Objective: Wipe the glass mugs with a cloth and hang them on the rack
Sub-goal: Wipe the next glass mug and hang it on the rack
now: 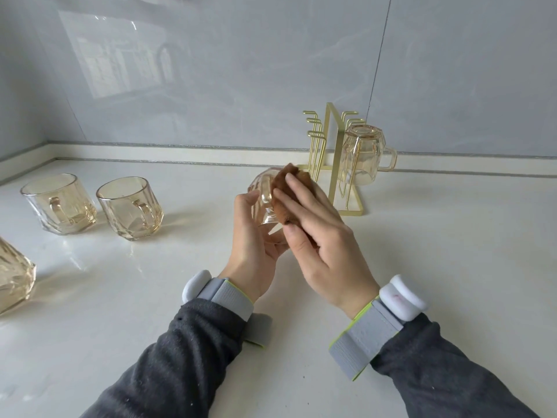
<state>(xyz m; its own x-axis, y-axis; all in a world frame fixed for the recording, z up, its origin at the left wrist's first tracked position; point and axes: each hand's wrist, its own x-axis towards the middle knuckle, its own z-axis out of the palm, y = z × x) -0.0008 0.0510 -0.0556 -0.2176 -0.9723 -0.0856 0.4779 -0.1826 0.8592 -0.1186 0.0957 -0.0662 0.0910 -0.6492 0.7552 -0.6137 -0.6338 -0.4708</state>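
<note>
Glass mugs number four. Two [60, 203] [129, 206] stand upright and empty at the far left. One [361, 158] hangs upside down on the gold rack [334, 152] at the far right. One [265, 200] is gripped above the surface by the left hand [253, 236], while the right hand [319, 236] pinches one brown cloth [286, 179] against it. A faceted glass vessel [15, 276] is cut off at the left edge. The white surface [422, 251] meets a glossy grey wall [271, 70].

No words, numbers or signs could be read. The mugs [129, 206], the rack [349, 211] beside them and the wrist bands [366, 330] showed none.
</note>
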